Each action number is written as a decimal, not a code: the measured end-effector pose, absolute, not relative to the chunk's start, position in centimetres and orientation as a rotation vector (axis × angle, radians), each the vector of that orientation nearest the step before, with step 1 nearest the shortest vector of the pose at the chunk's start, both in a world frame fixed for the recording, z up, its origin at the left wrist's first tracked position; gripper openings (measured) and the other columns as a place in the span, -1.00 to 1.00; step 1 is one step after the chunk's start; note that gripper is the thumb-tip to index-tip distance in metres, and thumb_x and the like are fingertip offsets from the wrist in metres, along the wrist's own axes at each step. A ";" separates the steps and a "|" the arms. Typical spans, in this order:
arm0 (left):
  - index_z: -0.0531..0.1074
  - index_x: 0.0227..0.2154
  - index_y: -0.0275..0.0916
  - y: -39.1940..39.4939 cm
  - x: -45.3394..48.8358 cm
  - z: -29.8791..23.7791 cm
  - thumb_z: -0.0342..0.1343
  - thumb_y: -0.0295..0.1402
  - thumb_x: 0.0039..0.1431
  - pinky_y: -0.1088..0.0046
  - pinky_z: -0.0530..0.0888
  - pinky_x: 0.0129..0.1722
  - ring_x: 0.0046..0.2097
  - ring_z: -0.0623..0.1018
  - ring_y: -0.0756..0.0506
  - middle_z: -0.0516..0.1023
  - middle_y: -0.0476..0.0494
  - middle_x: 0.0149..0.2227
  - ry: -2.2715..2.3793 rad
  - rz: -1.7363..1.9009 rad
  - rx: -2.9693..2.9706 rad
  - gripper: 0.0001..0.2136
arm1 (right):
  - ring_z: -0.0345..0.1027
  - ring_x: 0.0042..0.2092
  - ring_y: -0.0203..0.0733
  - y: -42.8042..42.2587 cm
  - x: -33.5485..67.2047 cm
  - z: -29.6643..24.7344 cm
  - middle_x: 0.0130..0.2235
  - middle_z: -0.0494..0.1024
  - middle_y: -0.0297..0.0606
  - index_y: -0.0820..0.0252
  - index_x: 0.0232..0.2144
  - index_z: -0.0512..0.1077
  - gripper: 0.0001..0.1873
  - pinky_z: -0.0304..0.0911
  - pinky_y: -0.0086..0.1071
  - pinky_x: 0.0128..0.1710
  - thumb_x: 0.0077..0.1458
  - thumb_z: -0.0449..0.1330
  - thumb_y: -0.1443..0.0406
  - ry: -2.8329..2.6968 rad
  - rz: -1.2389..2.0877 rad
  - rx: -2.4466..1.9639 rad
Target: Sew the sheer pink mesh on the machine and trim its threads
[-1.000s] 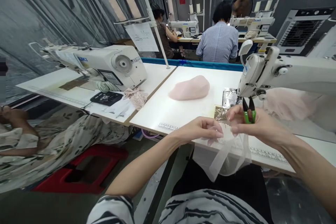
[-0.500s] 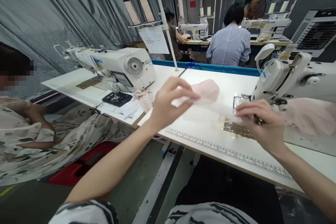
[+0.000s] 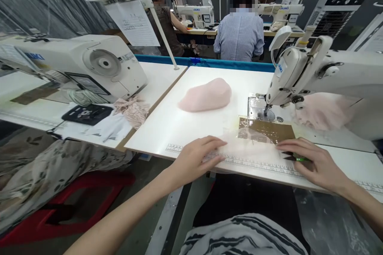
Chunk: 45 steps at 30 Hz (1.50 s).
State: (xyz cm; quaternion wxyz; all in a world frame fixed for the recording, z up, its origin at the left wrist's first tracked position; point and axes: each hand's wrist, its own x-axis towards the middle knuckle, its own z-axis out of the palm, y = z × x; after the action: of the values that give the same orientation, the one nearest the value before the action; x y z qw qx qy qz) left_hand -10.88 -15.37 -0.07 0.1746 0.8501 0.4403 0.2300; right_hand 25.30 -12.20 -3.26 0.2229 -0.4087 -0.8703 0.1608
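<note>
Between my hands a sheer pale piece of fabric (image 3: 249,152) lies stretched along the table's front edge, so thin that the ruler markings show through. My left hand (image 3: 199,157) pinches its left end between thumb and fingers. At the right end, my right hand (image 3: 314,163) presses the fabric with its fingertips and keeps thread snips (image 3: 297,157) with dark tips tucked under its fingers. Just beyond stands the white sewing machine (image 3: 287,71), its presser foot (image 3: 266,110) above the metal plate. A pink fabric piece (image 3: 208,95) lies flat farther back on the left.
More pink fabric (image 3: 324,111) is bunched behind the machine's needle end. At left are a second sewing machine (image 3: 101,63), a black tray (image 3: 86,114) and tangled pink strips (image 3: 131,110). A thread stand pole (image 3: 161,28) rises behind. Co-workers sit nearby; a red stool (image 3: 89,191) is below left.
Both hands have come down from above the table to its front edge, bringing the sheer fabric with them. The pink piece behind is now fully visible. My view has shifted right and down.
</note>
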 end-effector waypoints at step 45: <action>0.53 -0.35 -0.30 -14.1 -8.3 3.1 0.29 -0.32 0.04 0.51 0.40 -0.27 -0.30 0.49 0.02 0.54 -0.09 -0.35 1.018 0.733 1.278 -0.83 | 0.46 -0.26 -0.17 -11.7 13.4 1.9 -0.28 0.56 -0.25 0.05 -0.13 0.44 -0.70 0.39 -0.33 -0.27 0.08 0.27 0.15 -1.854 1.363 -0.950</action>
State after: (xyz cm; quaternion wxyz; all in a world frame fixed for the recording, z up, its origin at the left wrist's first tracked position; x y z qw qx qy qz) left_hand -8.32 -14.05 3.10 0.6252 0.5569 0.4438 0.3196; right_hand 13.40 -11.65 1.91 0.3203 -0.3615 -0.7054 0.5188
